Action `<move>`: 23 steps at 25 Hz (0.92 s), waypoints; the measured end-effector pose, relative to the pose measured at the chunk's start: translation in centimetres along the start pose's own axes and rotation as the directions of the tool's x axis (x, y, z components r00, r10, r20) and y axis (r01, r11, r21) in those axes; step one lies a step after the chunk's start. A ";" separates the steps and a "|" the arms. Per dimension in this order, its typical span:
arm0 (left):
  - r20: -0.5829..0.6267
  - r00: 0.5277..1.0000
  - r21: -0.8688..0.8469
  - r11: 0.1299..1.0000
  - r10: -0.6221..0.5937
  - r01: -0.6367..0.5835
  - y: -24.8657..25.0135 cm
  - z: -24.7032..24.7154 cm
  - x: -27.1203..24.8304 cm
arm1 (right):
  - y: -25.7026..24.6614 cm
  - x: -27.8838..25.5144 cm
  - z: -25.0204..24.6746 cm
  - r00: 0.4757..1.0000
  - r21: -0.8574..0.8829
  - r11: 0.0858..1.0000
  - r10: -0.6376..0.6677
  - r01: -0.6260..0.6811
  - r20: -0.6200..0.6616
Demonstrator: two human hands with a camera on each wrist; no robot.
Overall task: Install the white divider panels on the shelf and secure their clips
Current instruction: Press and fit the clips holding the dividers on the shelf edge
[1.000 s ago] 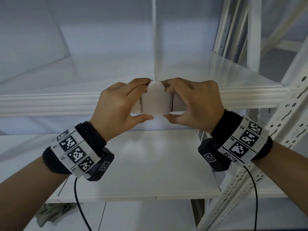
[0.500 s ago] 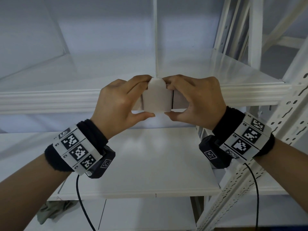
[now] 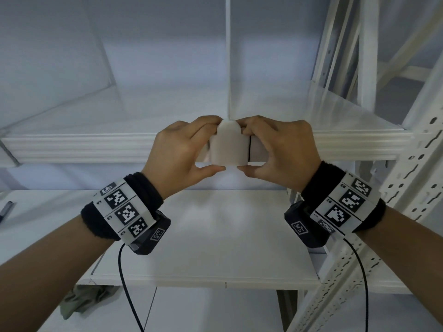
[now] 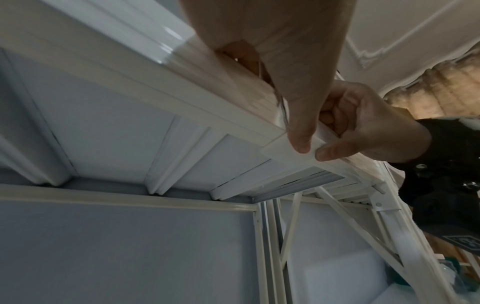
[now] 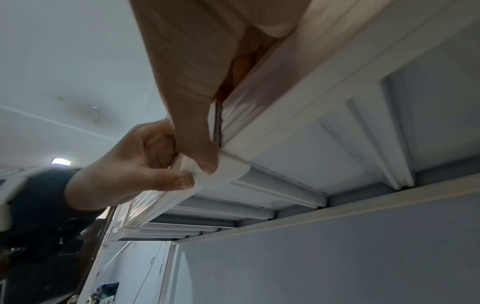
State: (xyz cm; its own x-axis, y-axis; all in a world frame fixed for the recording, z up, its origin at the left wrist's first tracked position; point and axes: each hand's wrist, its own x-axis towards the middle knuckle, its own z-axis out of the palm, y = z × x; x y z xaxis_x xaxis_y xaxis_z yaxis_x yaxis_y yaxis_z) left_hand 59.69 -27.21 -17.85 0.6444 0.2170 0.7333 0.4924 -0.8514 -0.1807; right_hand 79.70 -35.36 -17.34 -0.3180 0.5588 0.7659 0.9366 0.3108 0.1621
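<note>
A white clip [image 3: 229, 144] sits over the front lip of the upper shelf [image 3: 72, 147], at the foot of an upright white divider panel [image 3: 227, 56]. My left hand [image 3: 182, 149] grips the clip from the left, fingers over its top and thumb under it. My right hand [image 3: 278, 147] grips it from the right in the same way. In the left wrist view the clip [image 4: 280, 150] wraps under the shelf's edge with both thumbs beneath it. The right wrist view shows the clip [image 5: 228, 170] from the other side.
A second white panel [image 3: 48, 56] leans at the upper shelf's back left. A perforated white upright [image 3: 407, 188] stands at the right. The lower shelf [image 3: 215, 236] lies below my wrists, with a dark pen [image 3: 6, 209] at its far left and a greenish cloth [image 3: 79, 300] beneath.
Both hands stay on the clip at the shelf's lip; only slight shifts of the hands and view show.
</note>
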 end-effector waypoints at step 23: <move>0.104 0.994 -0.031 0.999 0.040 -0.037 -10.6 -9.3 -8.3 | -7.9 1.5 -0.9 0.856 -0.221 0.840 0.515 -0.495 0.044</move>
State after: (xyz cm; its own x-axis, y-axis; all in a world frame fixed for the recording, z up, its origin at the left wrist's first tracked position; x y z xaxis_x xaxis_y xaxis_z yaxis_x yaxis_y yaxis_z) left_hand 43.72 -24.43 -15.94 0.7209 0.2312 0.6533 0.4500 -0.8731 -0.1875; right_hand 71.97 -37.67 -16.97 0.2041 0.6724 0.7115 0.9770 -0.1855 -0.1049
